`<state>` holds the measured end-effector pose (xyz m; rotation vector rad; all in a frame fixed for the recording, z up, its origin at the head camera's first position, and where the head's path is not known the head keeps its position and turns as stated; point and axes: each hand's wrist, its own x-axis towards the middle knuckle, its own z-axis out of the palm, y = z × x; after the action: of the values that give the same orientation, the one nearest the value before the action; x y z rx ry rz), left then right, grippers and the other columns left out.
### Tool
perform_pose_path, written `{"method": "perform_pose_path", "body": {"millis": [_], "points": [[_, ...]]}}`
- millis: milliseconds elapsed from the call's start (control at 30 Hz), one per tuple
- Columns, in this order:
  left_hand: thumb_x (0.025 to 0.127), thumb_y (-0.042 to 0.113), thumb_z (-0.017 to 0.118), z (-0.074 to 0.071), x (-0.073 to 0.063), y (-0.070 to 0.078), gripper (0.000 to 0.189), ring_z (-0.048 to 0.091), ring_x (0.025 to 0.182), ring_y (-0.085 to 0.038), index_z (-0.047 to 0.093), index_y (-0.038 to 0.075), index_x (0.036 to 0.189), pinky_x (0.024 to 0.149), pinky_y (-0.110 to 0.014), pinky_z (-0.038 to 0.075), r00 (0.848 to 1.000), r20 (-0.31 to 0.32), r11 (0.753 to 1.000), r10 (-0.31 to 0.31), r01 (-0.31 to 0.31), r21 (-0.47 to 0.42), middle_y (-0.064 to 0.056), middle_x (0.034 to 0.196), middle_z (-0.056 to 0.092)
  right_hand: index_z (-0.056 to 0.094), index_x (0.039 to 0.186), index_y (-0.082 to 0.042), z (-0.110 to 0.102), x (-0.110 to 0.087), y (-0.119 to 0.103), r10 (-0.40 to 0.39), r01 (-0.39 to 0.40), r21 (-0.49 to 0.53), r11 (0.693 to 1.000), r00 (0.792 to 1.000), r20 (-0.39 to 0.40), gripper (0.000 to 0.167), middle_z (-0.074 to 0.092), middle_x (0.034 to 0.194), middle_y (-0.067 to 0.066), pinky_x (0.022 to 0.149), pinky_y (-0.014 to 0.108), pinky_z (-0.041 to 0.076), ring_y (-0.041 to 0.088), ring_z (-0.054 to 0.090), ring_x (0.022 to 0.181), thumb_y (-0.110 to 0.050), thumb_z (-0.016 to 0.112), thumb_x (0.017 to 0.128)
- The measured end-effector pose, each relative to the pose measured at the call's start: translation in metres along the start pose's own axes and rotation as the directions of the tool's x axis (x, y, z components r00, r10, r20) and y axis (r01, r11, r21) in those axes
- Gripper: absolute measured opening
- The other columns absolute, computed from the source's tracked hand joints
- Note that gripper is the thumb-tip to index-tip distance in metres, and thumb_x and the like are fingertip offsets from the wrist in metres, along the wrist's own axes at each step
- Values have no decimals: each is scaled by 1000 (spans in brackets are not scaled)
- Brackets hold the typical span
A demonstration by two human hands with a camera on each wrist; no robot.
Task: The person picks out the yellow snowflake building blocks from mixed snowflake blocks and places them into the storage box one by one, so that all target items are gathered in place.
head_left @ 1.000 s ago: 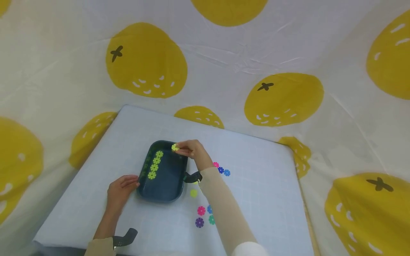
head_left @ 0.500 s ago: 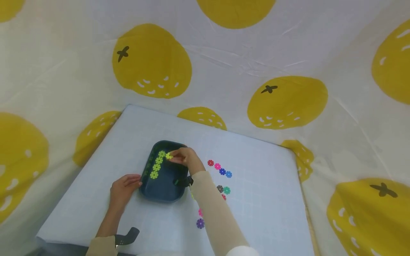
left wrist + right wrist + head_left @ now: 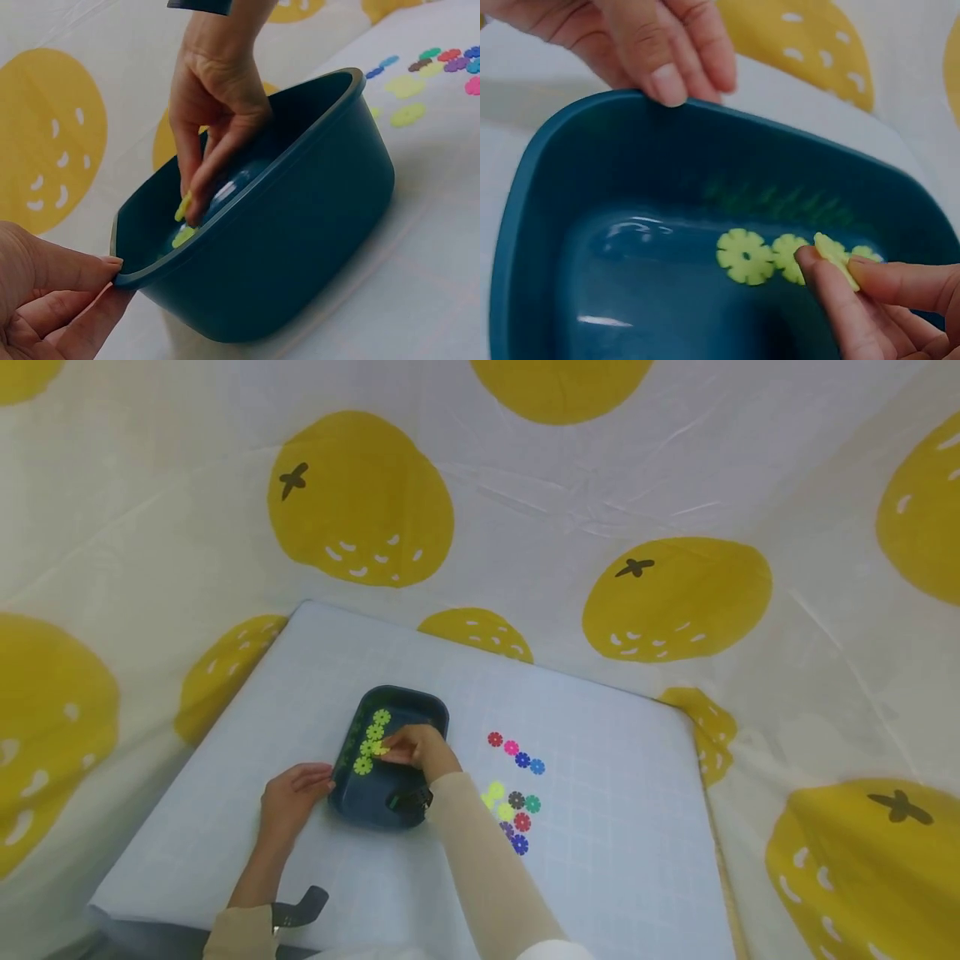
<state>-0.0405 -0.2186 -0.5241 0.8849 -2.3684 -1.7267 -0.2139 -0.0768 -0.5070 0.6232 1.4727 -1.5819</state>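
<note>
R hand [image 3: 420, 748] pinches a yellow disc [image 3: 833, 253] inside the tub [image 3: 367, 803], close by the row of discs [image 3: 367, 748] at approx 10 o'clock, can't tell if touching; L hand [image 3: 292, 795] grips tub rim at approx 8 o'clock. Step in hand is prob placing the disc, so next move calls for lowering it flat, then loosening fingers w/o nudging the row

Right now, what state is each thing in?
Dark teal plastic tub: open-topped, standing on pale cloth.
Four yellow-green notched discs: in a row inside.
Fifth yellow-green disc: pinched.
Right hand: pinching that disc.
Left hand: gripping tub rim.
Multicoloured notched discs: on the cloth.
</note>
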Motion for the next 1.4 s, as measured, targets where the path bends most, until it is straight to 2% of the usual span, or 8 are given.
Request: {"method": "perform_pose_path", "body": {"millis": [200,367,500,600,800,1033,1200,1400], "points": [[94,14,68,2,0,-2,32,63,118,-32,65,2,124,84,-19,54,999,9,999,-44,44,4,-18,125,68,69,93,13,3,8,19,84,-84,-55,995,996,-3,9,67,113,29,77,35,59,38,63,112,15,63,87],[93,13,69,4,1,-5,30,64,114,-32,66,1,120,90,-34,56,1000,-16,1000,-20,20,-13,-19,120,70,68,91,12,5,9,27,114,-113,-81,990,993,5,7,65,119,28,86,36,56,37,61,116,13,63,88],[93,13,68,5,1,-5,30,64,114,-32,66,0,120,93,-39,55,1000,-15,1000,-15,15,-22,-19,119,70,68,91,11,5,7,29,126,-124,-96,988,992,15,6,64,121,27,83,33,57,36,61,116,12,63,88],[94,15,67,4,1,-5,31,63,117,-31,65,2,122,91,-28,55,999,7,999,-32,32,-16,-18,122,69,70,90,11,6,6,31,130,-127,-128,984,991,19,6,67,115,28,79,31,58,35,63,113,11,64,88],[94,12,67,2,-1,-1,31,63,118,-31,65,1,123,73,-3,44,999,15,999,-35,35,-27,-18,123,69,72,87,10,9,2,34,158,-157,-186,970,987,-14,4,72,100,27,83,34,58,34,67,107,9,68,86],[94,12,66,1,-2,0,30,63,118,-32,65,1,123,72,-1,42,1000,14,999,-25,26,-31,-19,123,68,70,83,11,14,2,32,181,-185,-209,960,983,-38,7,70,108,28,88,33,56,34,64,111,8,66,88],[94,11,67,1,-2,0,30,63,117,-32,65,1,122,72,-1,41,1000,10,1000,-14,15,-23,-19,123,69,69,81,13,15,0,29,192,-207,-240,949,978,-82,9,70,106,27,88,32,56,31,69,105,8,66,88],[94,10,67,0,0,-1,30,63,116,-32,65,0,122,72,-2,42,1000,8,1000,-2,2,-23,-19,122,69,69,84,16,16,0,27,191,-192,-280,941,981,-28,11,68,111,29,92,36,55,31,69,105,9,62,90]]}}
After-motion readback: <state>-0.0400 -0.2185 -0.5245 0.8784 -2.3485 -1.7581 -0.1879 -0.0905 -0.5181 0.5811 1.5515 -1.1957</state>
